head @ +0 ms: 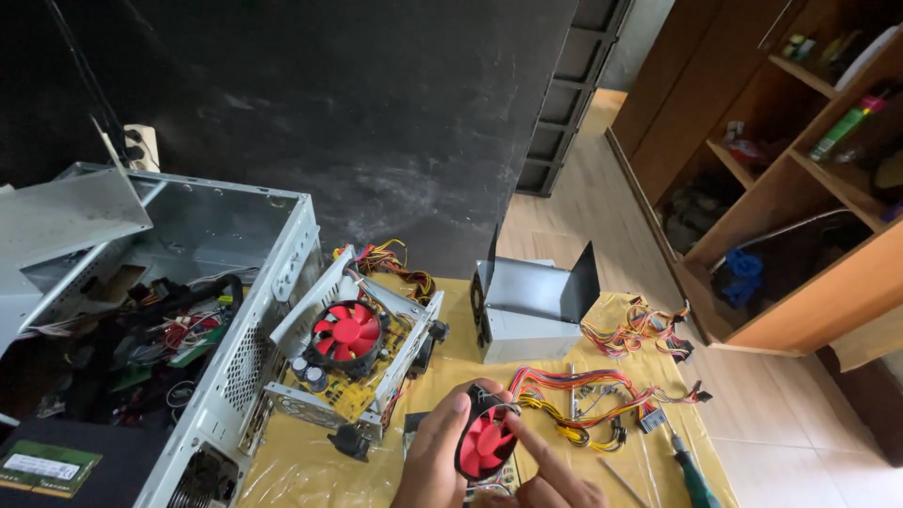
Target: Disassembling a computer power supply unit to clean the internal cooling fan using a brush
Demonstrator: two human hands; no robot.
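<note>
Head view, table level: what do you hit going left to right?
Green memory stick → open computer case → opened power supply with red fan → small red fan held in left hand → bundle of coloured wires → green-handled screwdriver.

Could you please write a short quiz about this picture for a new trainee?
1. True or false: the left hand holds a small red fan.
2. Where does the green-handled screwdriver lie? A) inside the computer case B) on the yellow cloth, to the right of the hands C) on the wooden shelf
3. What does a finger of the right hand touch?

Key: 1. True. 2. B. 3. The small red fan.
</note>
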